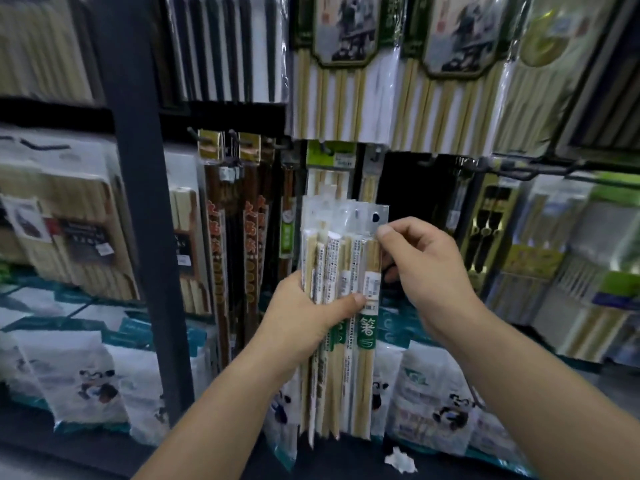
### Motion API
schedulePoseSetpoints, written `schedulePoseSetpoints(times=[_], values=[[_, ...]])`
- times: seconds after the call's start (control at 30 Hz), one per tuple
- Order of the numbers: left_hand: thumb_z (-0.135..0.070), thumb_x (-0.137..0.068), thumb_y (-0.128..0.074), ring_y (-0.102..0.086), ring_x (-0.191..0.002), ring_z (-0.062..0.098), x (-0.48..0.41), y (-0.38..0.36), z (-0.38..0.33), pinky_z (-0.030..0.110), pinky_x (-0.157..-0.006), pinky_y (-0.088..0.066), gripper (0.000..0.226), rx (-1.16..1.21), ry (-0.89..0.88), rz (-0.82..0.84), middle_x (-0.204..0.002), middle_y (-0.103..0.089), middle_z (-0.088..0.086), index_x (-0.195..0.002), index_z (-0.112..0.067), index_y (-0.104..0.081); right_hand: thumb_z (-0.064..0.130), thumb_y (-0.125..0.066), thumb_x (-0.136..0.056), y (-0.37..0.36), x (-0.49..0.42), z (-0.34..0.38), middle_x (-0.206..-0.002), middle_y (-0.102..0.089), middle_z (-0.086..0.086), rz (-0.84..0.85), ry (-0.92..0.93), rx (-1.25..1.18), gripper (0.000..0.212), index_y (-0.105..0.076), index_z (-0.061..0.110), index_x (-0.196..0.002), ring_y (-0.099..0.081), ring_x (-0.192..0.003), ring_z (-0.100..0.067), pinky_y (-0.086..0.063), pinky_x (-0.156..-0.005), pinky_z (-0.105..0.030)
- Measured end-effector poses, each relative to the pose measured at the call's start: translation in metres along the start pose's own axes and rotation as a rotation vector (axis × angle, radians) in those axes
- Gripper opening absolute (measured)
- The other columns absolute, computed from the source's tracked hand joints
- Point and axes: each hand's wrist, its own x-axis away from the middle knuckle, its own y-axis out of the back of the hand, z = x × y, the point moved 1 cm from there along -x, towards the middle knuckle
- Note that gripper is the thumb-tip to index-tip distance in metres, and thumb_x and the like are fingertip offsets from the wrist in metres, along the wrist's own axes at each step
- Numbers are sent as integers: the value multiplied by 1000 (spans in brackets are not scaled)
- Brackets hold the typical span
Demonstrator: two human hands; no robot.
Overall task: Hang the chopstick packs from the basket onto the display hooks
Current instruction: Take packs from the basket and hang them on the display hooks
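I hold the chopstick packs (341, 258) as a fanned bundle, upright with their long axis vertical and the hang holes at the top. My left hand (311, 311) is wrapped round the bundle's middle, thumb across the front. My right hand (427, 261), just right of the bundle, pinches the upper edge of the rightmost pack (372, 258) and so is nearer for peeling it off. What looks like a bare hook (425, 163) sits above and slightly right of the bundle, so I judge that pack must rise hole-first, staying vertical.
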Motion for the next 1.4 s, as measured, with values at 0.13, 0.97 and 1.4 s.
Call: schedulePoseSetpoints(times=[0.13, 0.97, 1.4], values=[[-23, -79, -89, -75, -96, 8, -5, 6, 1, 30, -85, -53, 30, 95, 58, -116, -103, -80, -9, -105, -29, -76, 27, -63, -99, -1, -19, 23, -68, -61, -1, -98, 74, -24, 25, -68, 21, -75, -56, -64, -11, -50, -63, -33], [-21, -78, -89, -75, -100, 13, -8, 21, -1, 38, -95, -53, 37, 69, 94, -123, -105, -80, -6, -112, -22, -73, 20, -62, -95, -19, -48, 44, -58, -48, 7, -218, 131, -73, 29, -60, 2, -74, -44, -56, -7, -43, -54, -14], [-22, -77, -90, -75, -90, 3, -6, 21, -1, 24, -80, -50, 33, 88, 95, -152, -98, -80, -13, -103, -29, -71, 26, -59, -101, -26, -72, 17, -52, -52, 19, -286, 97, 31, 28, -63, 14, -76, -48, -48, 5, -38, -47, -7]])
